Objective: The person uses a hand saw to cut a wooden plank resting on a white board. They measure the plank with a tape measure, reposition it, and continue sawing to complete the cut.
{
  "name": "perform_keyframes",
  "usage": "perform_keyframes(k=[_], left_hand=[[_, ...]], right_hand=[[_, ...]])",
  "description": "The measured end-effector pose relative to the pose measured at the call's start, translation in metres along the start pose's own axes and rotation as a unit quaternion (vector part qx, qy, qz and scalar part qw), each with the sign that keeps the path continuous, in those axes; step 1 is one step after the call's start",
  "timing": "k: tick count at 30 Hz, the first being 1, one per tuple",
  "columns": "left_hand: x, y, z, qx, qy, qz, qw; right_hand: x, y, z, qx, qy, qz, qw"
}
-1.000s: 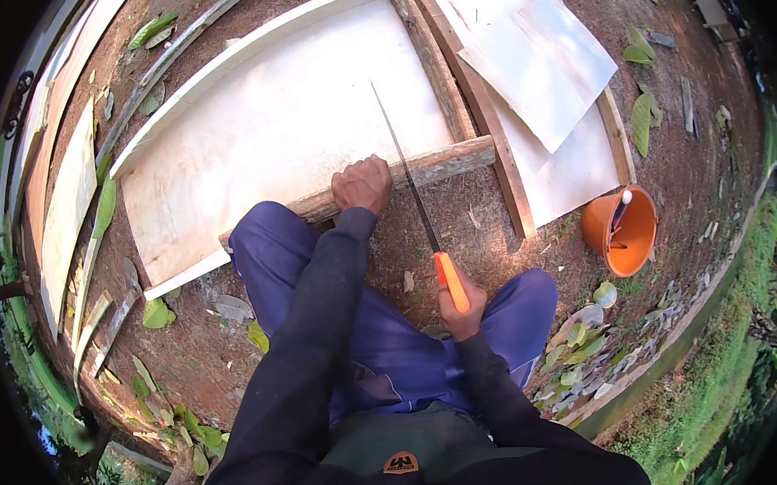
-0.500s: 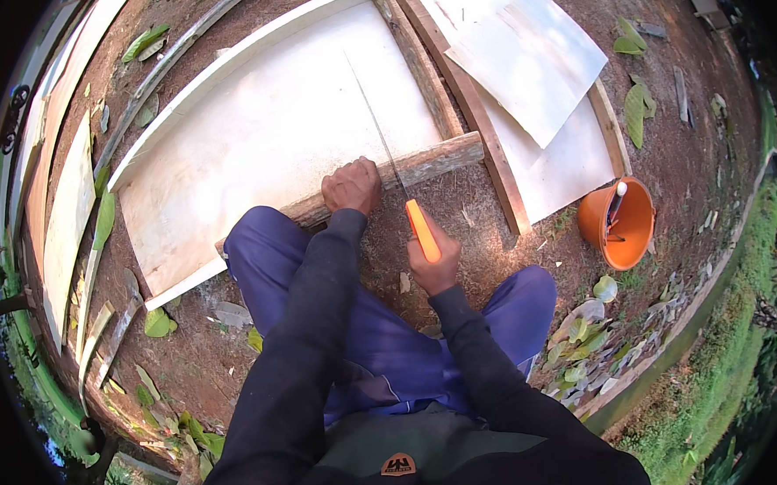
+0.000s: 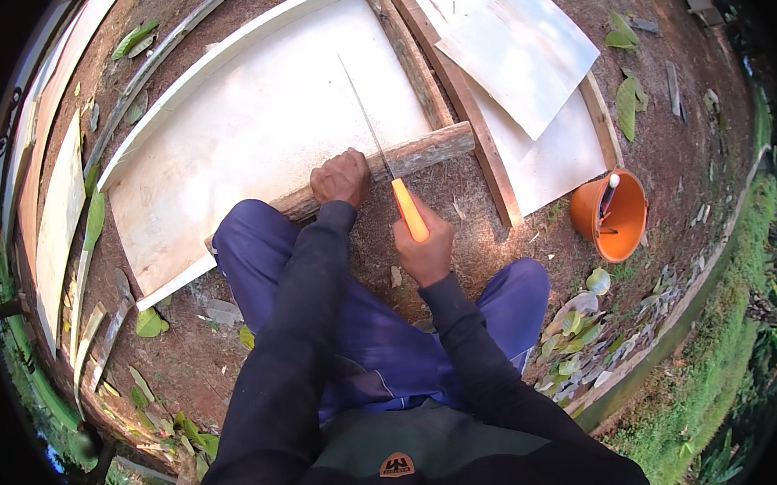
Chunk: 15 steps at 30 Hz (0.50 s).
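The person is crouching on bare earth, and the right hand (image 3: 424, 249) is wrapping its fingers tight around the orange handle of a handsaw (image 3: 382, 159). The saw's long axis is running from that handle, near the person's knees, up and slightly left, with the thin blade tip pointing away from the body and out over the white panel (image 3: 251, 135). The blade is crossing the wooden batten (image 3: 419, 153) almost at a right angle, just right of the left hand (image 3: 341, 176).

The left hand is curling closed over the batten, knuckles up, pressing on it right beside the blade. The batten itself is lying along the near edge of the white panel, its long axis running left to right and rising a little toward the right, where its end is meeting a longer wooden rail (image 3: 460, 89) that is bordering the panel's right edge.

A loose pale sheet (image 3: 528, 51) is lying tilted beyond that rail. An orange bucket (image 3: 611, 218) is standing on the ground well to the right of the hands, with a tool handle sticking up inside it.
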<state>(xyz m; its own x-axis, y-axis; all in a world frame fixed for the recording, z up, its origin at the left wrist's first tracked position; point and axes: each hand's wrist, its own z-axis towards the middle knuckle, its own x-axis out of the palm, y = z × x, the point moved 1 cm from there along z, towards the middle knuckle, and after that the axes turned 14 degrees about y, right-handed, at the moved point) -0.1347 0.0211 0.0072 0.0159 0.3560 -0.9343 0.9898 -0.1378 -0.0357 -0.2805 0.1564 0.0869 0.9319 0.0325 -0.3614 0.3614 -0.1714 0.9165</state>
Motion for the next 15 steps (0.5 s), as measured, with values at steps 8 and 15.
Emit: perform_keyframes(k=[8, 15], left_hand=[[-0.016, -0.003, 0.007, -0.084, 0.012, -0.131, 0.988], [0.004, 0.004, 0.007, -0.027, -0.009, -0.055, 0.998]], right_hand=[[-0.042, -0.015, -0.143, -0.031, 0.018, -0.044, 0.998], [0.001, -0.020, -0.014, -0.010, 0.020, -0.007, 1.000]])
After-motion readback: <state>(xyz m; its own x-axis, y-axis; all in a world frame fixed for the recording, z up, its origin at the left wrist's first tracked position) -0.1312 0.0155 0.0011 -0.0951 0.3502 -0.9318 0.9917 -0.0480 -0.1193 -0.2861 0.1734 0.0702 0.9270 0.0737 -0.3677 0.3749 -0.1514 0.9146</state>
